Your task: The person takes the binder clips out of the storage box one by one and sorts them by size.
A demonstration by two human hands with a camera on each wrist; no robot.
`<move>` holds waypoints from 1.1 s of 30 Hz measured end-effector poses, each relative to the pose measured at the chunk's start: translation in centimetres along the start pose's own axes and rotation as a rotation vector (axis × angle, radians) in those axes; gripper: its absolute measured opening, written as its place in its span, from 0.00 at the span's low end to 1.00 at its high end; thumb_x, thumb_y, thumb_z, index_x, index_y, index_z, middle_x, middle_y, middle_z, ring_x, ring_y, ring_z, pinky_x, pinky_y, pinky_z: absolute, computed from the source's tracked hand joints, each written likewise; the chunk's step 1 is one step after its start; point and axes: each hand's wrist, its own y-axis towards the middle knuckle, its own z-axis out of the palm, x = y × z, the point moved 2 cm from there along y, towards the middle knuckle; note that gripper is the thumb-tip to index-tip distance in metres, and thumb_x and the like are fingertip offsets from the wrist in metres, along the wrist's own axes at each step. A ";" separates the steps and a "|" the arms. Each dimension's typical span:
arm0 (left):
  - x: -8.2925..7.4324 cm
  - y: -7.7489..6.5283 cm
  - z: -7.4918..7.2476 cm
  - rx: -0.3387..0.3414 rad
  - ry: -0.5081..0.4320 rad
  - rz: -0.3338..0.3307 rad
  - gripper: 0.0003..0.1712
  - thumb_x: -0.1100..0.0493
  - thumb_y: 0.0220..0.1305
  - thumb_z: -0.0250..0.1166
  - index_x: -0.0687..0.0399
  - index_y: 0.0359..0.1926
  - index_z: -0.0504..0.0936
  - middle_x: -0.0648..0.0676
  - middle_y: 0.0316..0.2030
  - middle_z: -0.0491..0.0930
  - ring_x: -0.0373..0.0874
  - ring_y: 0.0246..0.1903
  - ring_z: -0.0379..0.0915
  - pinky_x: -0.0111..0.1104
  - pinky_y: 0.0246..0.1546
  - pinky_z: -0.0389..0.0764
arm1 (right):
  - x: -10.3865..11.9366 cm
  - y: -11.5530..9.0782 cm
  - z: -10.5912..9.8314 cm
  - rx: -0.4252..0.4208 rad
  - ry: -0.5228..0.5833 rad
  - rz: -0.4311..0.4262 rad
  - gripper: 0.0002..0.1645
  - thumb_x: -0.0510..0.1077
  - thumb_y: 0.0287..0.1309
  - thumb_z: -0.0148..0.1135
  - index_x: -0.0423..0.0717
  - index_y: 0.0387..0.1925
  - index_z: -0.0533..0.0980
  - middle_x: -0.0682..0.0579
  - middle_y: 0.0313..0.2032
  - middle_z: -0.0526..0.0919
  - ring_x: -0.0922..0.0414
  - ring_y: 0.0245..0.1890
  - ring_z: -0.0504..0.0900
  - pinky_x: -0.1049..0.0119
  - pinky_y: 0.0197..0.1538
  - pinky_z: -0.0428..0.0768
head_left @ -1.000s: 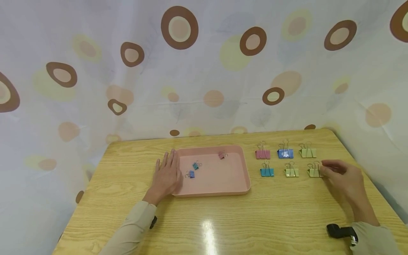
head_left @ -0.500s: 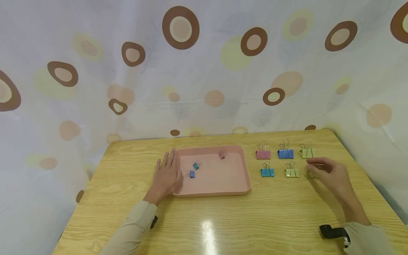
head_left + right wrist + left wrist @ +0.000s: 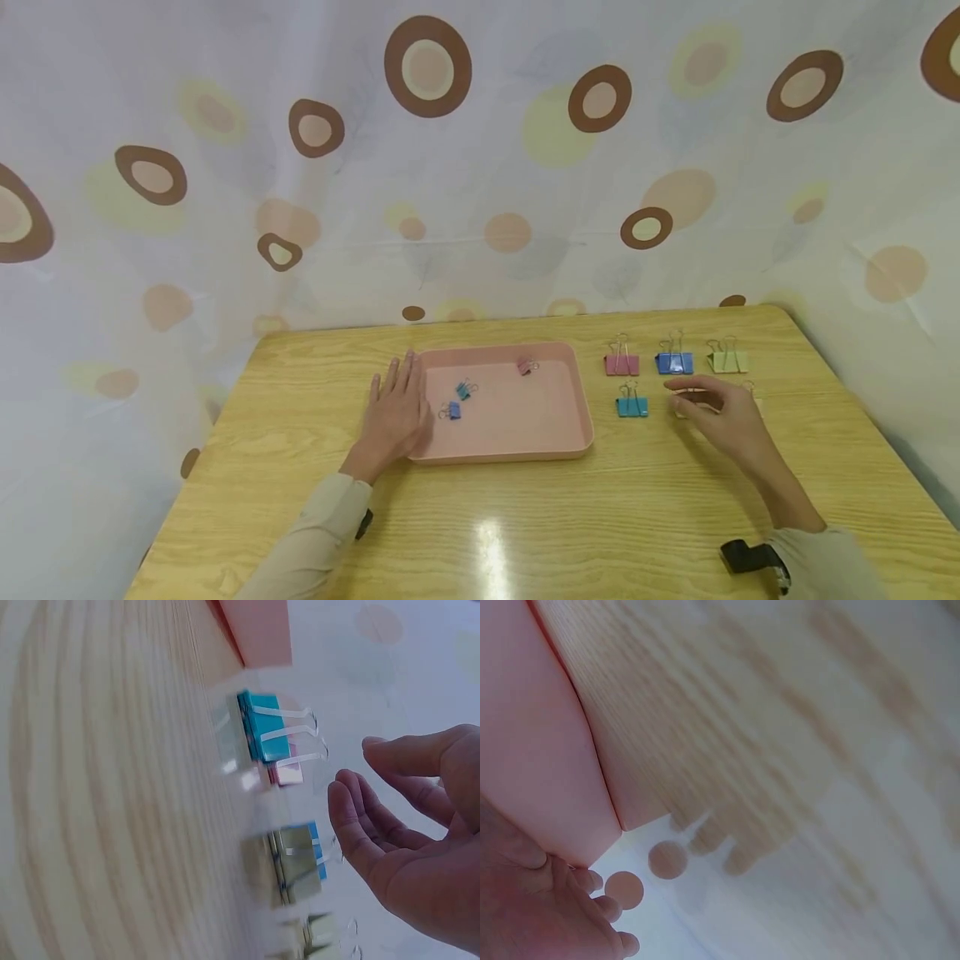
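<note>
Clearly, the left hand (image 3: 393, 421) lay flat with straight fingers along the nine o'clock edge of a pink tray (image 3: 510, 429), touching its wall and gripping nothing. The right hand (image 3: 720, 421) was at three o'clock from the tray, over the front row of large binder clips. Its thumb and bent fingers stood apart with a moderately wide gap, and it held nothing between them. Nearest to it was a yellow clip (image 3: 296, 862), mostly hidden behind the hand in the head view; whether a fingertip touched its wires, I could not tell.

From the right hand, a large teal clip (image 3: 632, 407) stood at nine o'clock in the same row, and a pale clip (image 3: 760, 407) was partly covered on the three o'clock side. The back row held a large pink clip (image 3: 622, 365) at ten o'clock, a large blue clip (image 3: 674, 363) at eleven and a light green clip (image 3: 727, 362) at twelve.

Inside the tray, measured from its centre, lay three small clips, well apart from the large ones: a small pink clip (image 3: 524, 367) at one o'clock, a small teal clip (image 3: 463, 391) at ten and a small blue clip (image 3: 454, 410) at nine. The wooden bench (image 3: 585, 517) carried everything, and at twelve o'clock behind it hung a spotted curtain (image 3: 450, 183).
</note>
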 end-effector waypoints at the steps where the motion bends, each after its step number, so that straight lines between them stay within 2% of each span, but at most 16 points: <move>1: 0.0 0.0 0.0 0.000 0.004 -0.001 0.37 0.53 0.81 0.40 0.64 0.81 0.43 0.62 0.81 0.43 0.62 0.79 0.40 0.59 0.75 0.45 | 0.3 0.0 0.4 0.011 0.018 -0.002 0.14 0.33 0.68 0.64 0.32 0.53 0.81 0.57 0.45 0.87 0.68 0.42 0.85 0.78 0.41 0.81; 9: -0.2 0.0 0.2 -0.003 -0.010 -0.001 0.37 0.53 0.80 0.40 0.64 0.81 0.43 0.61 0.81 0.43 0.61 0.79 0.39 0.59 0.76 0.43 | 2.5 0.4 3.6 0.062 0.085 -0.037 0.17 0.35 0.67 0.66 0.33 0.55 0.78 0.38 0.49 0.83 0.67 0.46 0.83 0.76 0.45 0.82; 15: -0.1 0.1 0.0 -0.036 0.000 0.020 0.36 0.54 0.80 0.41 0.65 0.81 0.45 0.62 0.81 0.45 0.62 0.79 0.41 0.59 0.75 0.44 | 4.7 1.6 5.4 0.074 0.143 -0.039 0.14 0.36 0.68 0.65 0.34 0.53 0.79 0.37 0.50 0.82 0.61 0.47 0.83 0.76 0.46 0.82; 21: -0.1 0.4 -0.3 -0.025 0.012 0.014 0.37 0.53 0.81 0.41 0.64 0.81 0.44 0.62 0.81 0.44 0.62 0.79 0.40 0.59 0.76 0.44 | 6.5 3.4 7.9 0.102 0.207 -0.023 0.17 0.35 0.68 0.65 0.32 0.56 0.78 0.36 0.52 0.81 0.47 0.51 0.83 0.73 0.50 0.82; 24: -0.1 0.4 -0.3 -0.037 0.005 0.017 0.36 0.54 0.80 0.41 0.65 0.81 0.45 0.62 0.81 0.45 0.62 0.79 0.41 0.59 0.75 0.45 | 6.7 4.0 9.3 0.116 0.206 -0.005 0.18 0.35 0.68 0.65 0.32 0.57 0.77 0.35 0.52 0.81 0.43 0.53 0.83 0.71 0.51 0.83; 27: 0.0 0.2 -0.1 -0.030 -0.003 0.013 0.36 0.54 0.81 0.39 0.64 0.81 0.46 0.62 0.81 0.44 0.63 0.79 0.41 0.60 0.75 0.45 | 6.7 4.4 11.0 0.130 0.201 0.001 0.19 0.34 0.66 0.66 0.32 0.57 0.77 0.33 0.53 0.81 0.41 0.53 0.83 0.66 0.53 0.83; 33: 0.2 -0.2 0.3 -0.038 0.006 0.011 0.36 0.54 0.80 0.40 0.64 0.81 0.47 0.61 0.81 0.44 0.62 0.79 0.42 0.60 0.75 0.45 | 7.0 5.5 13.7 0.122 0.177 -0.051 0.21 0.31 0.64 0.67 0.33 0.58 0.77 0.31 0.51 0.81 0.37 0.52 0.83 0.49 0.55 0.83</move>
